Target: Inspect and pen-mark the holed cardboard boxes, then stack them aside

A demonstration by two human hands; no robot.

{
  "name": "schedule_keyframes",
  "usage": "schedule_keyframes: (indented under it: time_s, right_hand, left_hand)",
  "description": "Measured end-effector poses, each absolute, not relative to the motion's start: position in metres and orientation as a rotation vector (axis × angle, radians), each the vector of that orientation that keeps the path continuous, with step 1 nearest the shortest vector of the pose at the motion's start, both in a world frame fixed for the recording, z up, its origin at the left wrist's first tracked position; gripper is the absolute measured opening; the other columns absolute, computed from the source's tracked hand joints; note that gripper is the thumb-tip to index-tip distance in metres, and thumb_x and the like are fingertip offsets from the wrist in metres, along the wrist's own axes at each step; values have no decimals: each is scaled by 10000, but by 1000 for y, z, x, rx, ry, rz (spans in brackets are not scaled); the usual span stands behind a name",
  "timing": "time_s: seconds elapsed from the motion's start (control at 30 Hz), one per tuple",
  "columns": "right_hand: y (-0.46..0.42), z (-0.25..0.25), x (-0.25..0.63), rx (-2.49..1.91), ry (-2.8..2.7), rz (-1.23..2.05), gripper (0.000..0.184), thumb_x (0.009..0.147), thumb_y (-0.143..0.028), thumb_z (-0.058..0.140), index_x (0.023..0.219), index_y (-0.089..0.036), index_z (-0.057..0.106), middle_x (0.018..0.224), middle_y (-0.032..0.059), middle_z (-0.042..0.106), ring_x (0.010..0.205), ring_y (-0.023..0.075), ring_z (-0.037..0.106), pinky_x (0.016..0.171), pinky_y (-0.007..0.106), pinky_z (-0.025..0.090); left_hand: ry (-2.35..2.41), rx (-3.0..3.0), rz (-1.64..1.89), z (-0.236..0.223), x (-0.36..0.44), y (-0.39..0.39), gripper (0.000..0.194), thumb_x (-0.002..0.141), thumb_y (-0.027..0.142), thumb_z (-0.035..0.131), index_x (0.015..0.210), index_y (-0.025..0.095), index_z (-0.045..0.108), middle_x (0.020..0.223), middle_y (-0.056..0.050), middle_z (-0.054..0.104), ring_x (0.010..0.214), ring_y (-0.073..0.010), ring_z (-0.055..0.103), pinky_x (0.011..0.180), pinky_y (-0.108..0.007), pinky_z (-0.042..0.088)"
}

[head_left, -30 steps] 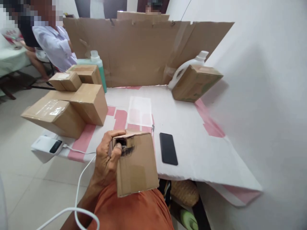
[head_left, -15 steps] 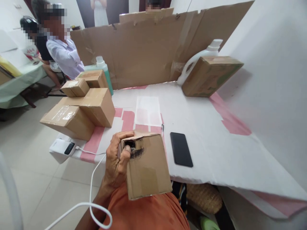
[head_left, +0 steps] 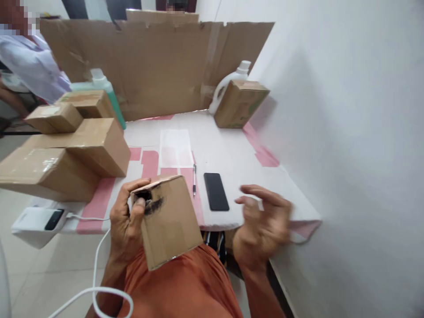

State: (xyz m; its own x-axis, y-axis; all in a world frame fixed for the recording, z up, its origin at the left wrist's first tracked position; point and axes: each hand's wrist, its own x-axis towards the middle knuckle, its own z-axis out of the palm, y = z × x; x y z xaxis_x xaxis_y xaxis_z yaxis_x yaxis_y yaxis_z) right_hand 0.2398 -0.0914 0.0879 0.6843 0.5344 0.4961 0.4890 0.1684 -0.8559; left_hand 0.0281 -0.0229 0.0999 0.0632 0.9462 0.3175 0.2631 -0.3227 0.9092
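Observation:
My left hand (head_left: pixel 127 216) grips a small cardboard box (head_left: pixel 174 225) by its upper left corner. The thumb presses beside a dark hole in that corner, and black smudges mark the face around it. The box is tilted, close in front of my orange shirt. To the right, my right hand (head_left: pixel 263 221) is raised near the table's front edge, slightly blurred. Its fingers are bent and parted from the thumb, with nothing visible between them. A black phone (head_left: pixel 216 191) lies flat between the box and my right hand, and a pen (head_left: pixel 194 180) lies left of the phone.
Several cardboard boxes (head_left: pixel 106 145) are stacked at the left, beside a green-liquid bottle (head_left: pixel 114 101). A white power bank (head_left: pixel 38 221) with a cable sits at the left edge. At the back stand a cardboard screen (head_left: pixel 159 66), a white jug (head_left: pixel 222 90) and a leaning box (head_left: pixel 240 106).
My right hand has come into view at the right, raised and empty. The camera has turned to the right. My left hand still holds the box, now tilted a little more.

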Motion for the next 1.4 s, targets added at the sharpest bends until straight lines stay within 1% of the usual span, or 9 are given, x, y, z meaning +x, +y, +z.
schedule_keyframes:
  time_s: [0.1,0.27,0.43,0.7,0.83,0.93,1.07,1.2,1.4]
  right_hand:
    - [-88,83,235,-1397,-1022,169,142,1056,-348,611,951,-252,600,1036,47,699,1009,221,699,881,402,581]
    - [-61,112,209,-1297,-1345,367,429,959,-461,736,1308,-279,566,1383,109,661,1304,294,621,1038,495,551]
    - [-47,133,194,-1460,-1689,317,168,998,-301,658,1150,-232,681,1180,87,756,1154,299,641,1060,517,496]
    - [-35,130,171,-1612,-1739,262,237,998,-389,677,1157,-215,700,1240,87,753,1240,312,584,1045,518,497]
    - [-38,129,185,-1448,-1580,323,277,994,-394,721,1221,-238,691,1345,76,721,1310,253,609,1129,464,491]
    - [-47,113,217,-1354,-1333,365,313,1040,-474,634,1252,-248,679,1335,76,724,1273,227,656,1027,399,557]
    - [-45,68,263,-1853,-1223,459,271,1084,-401,533,1068,-198,713,1004,84,787,953,228,744,839,335,549]
    - [-19,29,273,-2481,-1305,666,217,1035,-338,644,1155,-171,717,1127,172,804,1086,310,761,866,358,517]
    - [8,6,264,-2500,-1240,728,178,1006,-226,622,1104,-109,713,1140,271,788,1078,363,771,820,376,524]
  left_hand:
    - [1180,1704,1291,102,32,-24,291,1035,403,568,1233,238,703,1205,-64,732,1094,-242,678,1003,-397,542]
    - [1113,1820,1282,105,40,-27,287,1055,381,534,1259,257,694,1261,-69,724,1200,-261,669,1077,-416,525]
    - [1120,1829,1300,105,38,-29,299,1081,385,504,1261,259,706,1292,-60,729,1241,-257,669,1113,-405,510]
    - [1331,1786,1336,110,29,-24,268,1035,398,589,1214,284,752,1251,-8,781,1155,-225,709,1058,-347,531]
    - [1193,1650,1228,105,31,-26,497,932,463,698,1380,252,654,1418,-56,699,1244,-269,667,1041,-361,531]
    - [1151,1629,1201,100,32,-24,562,912,492,701,1412,246,625,1434,-68,666,1222,-269,655,1012,-346,530]
    - [1135,1599,1199,96,30,-18,485,931,465,675,1370,260,648,1326,-50,694,1101,-232,661,914,-312,536]
    - [1117,1641,1199,95,28,-14,494,930,463,674,1375,251,643,1242,-54,711,1060,-230,669,888,-314,539]
    - [1099,1694,1153,94,31,-16,493,936,441,666,1375,224,611,1270,-96,688,1101,-253,677,944,-358,563]
